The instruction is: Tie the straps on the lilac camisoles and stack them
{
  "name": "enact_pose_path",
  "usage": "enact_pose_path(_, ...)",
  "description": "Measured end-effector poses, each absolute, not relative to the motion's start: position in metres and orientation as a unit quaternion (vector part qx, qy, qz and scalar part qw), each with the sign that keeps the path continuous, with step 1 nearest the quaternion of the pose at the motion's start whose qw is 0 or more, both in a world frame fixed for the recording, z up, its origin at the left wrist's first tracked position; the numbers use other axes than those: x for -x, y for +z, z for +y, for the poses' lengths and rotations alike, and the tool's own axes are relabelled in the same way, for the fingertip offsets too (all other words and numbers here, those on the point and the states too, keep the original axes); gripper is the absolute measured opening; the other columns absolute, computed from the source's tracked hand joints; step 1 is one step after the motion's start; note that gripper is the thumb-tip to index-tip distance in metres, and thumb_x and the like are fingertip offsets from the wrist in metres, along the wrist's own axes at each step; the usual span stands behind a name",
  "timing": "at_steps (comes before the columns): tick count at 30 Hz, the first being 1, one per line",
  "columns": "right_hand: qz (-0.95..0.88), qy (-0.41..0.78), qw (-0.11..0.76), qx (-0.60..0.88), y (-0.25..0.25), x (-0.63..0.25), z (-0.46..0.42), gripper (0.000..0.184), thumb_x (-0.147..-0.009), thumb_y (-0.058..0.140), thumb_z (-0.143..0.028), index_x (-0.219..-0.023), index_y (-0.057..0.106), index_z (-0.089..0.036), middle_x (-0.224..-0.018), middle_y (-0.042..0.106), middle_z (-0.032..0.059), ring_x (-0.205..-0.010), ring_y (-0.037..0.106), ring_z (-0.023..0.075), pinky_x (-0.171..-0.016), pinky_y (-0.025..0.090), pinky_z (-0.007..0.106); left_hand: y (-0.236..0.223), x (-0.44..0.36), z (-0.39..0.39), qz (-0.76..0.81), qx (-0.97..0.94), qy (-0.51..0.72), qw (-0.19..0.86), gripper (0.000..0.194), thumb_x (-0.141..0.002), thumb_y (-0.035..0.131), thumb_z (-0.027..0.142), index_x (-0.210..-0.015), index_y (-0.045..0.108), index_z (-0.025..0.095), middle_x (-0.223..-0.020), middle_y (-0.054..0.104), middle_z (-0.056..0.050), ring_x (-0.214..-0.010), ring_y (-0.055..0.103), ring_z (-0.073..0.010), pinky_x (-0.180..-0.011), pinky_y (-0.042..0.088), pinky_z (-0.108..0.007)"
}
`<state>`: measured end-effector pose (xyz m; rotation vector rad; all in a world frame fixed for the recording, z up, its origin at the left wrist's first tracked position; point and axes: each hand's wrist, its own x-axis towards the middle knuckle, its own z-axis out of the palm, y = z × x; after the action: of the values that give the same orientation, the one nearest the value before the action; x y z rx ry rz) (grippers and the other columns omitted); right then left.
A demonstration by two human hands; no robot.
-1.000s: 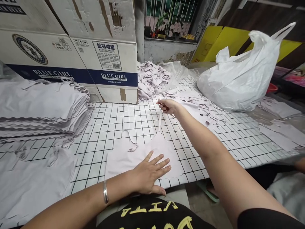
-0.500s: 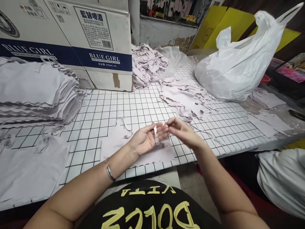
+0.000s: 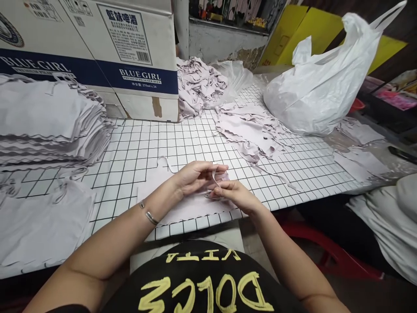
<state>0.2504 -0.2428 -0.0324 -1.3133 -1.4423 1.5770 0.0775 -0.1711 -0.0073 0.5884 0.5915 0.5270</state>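
A pale lilac fabric piece lies flat at the table's front edge, a thin loop of strap curling from its top left. Over it, my left hand has its fingers bent, with a narrow fabric strap running across them. My right hand pinches the lower part of that strap between thumb and fingers, close beside the left. The fingertips partly hide each other and the piece's right side.
Stacked fabric pieces rise at the left, with another piece in front. Behind stands a beer carton. Loose pieces lie beyond my hands, near a white plastic bag. At the right sits a person in a grey garment.
My left hand has turned from palm up to fingers curled around the strap. My right hand has come down and toward me, drawing the strap downward.
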Motion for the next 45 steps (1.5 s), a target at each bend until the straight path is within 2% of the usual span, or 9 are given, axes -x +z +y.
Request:
enact_pose_path(4, -0.722, 0.144, 0.310, 0.602, -0.029, -0.244, -0.265, 0.024, -0.089, 0.056, -0.021, -0.107, 0.071, -0.023, -0.090, 0.073, 0.0073, -0.081, 0.058, 0.0220, -0.079, 0.039, 0.041, -0.018, -0.077, -0.168, 0.278, -0.226, 0.270, 0.894, 0.016, -0.085, 0.056, 0.013, -0.092, 0.070, 0.008, -0.114, 0.067, -0.017, -0.110, 0.063, -0.0250, -0.099, 0.051, -0.038)
enact_pose_path(7, -0.797, 0.016, 0.237, 0.555, -0.017, -0.245, -0.282, 0.025, -0.089, 0.057, -0.019, -0.111, 0.068, -0.023, -0.097, 0.072, 0.0083, -0.077, 0.054, 0.0208, -0.074, 0.036, 0.039, -0.027, -0.076, -0.163, 0.267, -0.153, 0.269, 0.913, 0.015, -0.089, 0.054, 0.015, -0.097, 0.066, 0.011, -0.111, 0.069, -0.015, -0.107, 0.065, -0.0259, -0.097, 0.052, -0.044)
enact_pose_path(10, -0.804, 0.161, 0.221, 0.529, -0.006, -0.253, -0.284, 0.028, -0.082, 0.070, -0.035, -0.106, 0.064, -0.021, -0.098, 0.069, 0.0084, -0.081, 0.055, 0.0211, -0.073, 0.040, 0.037, -0.030, -0.077, -0.162, 0.248, -0.130, 0.284, 0.917, 0.016, -0.093, 0.049, 0.015, -0.098, 0.063, 0.011, -0.108, 0.069, -0.015, -0.105, 0.066, -0.0250, -0.098, 0.051, -0.045)
enact_pose_path(15, -0.575, 0.466, 0.396, 0.543, -0.015, -0.256, -0.249, 0.032, -0.088, 0.062, -0.043, -0.111, 0.055, -0.022, -0.106, 0.066, 0.0065, -0.093, 0.061, 0.0177, -0.083, 0.049, 0.035, -0.023, -0.084, -0.166, 0.201, -0.141, 0.283, 0.927, 0.018, -0.094, 0.044, 0.011, -0.098, 0.061, 0.008, -0.105, 0.070, -0.017, -0.106, 0.066, -0.0243, -0.099, 0.050, -0.043)
enact_pose_path(20, -0.515, 0.677, 0.269, 0.452, -0.026, -0.251, -0.234, 0.031, -0.080, 0.070, -0.044, -0.090, 0.067, -0.014, -0.086, 0.071, 0.0063, -0.077, 0.067, 0.0171, -0.081, 0.053, 0.036, -0.019, -0.086, -0.163, 0.236, -0.139, 0.303, 0.913, 0.020, -0.096, 0.041, 0.011, -0.096, 0.060, 0.007, -0.101, 0.069, -0.017, -0.101, 0.068, -0.0237, -0.096, 0.052, -0.042)
enact_pose_path(29, -0.457, 0.751, 0.144, 0.454, -0.017, -0.283, -0.249, 0.022, -0.076, 0.076, -0.032, -0.079, 0.069, -0.011, -0.075, 0.073, 0.0061, -0.064, 0.064, 0.0113, -0.063, 0.051, 0.024, -0.028, -0.080, -0.138, 0.334, -0.256, 0.289, 0.860, 0.016, -0.093, 0.048, 0.019, -0.090, 0.062, 0.012, -0.098, 0.068, -0.014, -0.099, 0.065, -0.0222, -0.092, 0.051, -0.040)
enact_pose_path(33, -0.358, 0.733, 0.281, 0.505, -0.021, -0.285, -0.235, 0.025, -0.075, 0.077, -0.034, -0.086, 0.069, -0.014, -0.070, 0.071, 0.0029, -0.047, 0.055, 0.0043, -0.040, 0.039, 0.013, -0.033, -0.066, -0.153, 0.488, -0.603, 0.222, 0.591, 0.027, -0.082, 0.066, 0.038, -0.066, 0.058, 0.017, -0.079, 0.062, -0.011, -0.098, 0.056, -0.0319, -0.095, 0.037, -0.052)
enact_pose_path(37, -0.275, 0.729, 0.368, 0.507, -0.026, -0.283, -0.219, 0.028, -0.068, 0.081, -0.021, -0.093, 0.069, -0.016, -0.093, 0.073, 0.0064, -0.073, 0.068, 0.0103, -0.059, 0.054, 0.018, -0.046, -0.056, -0.177, 0.499, -0.789, 0.164, 0.319, 0.027, -0.072, 0.074, 0.040, -0.072, 0.059, 0.018, -0.088, 0.061, -0.010, -0.101, 0.047, -0.0341, -0.097, 0.023, -0.055)
enact_pose_path(45, -0.383, 0.641, 0.412, 0.522, -0.034, -0.269, -0.205, 0.028, -0.062, 0.084, -0.027, -0.081, 0.068, -0.016, -0.065, 0.059, -0.0027, -0.053, 0.048, 0.0074, -0.048, 0.038, 0.023, -0.054, -0.060, -0.185, 0.485, -0.784, 0.145, 0.360, 0.014, -0.080, 0.066, 0.031, -0.075, 0.061, 0.019, -0.084, 0.068, -0.005, -0.096, 0.047, -0.0279, -0.093, 0.019, -0.048)
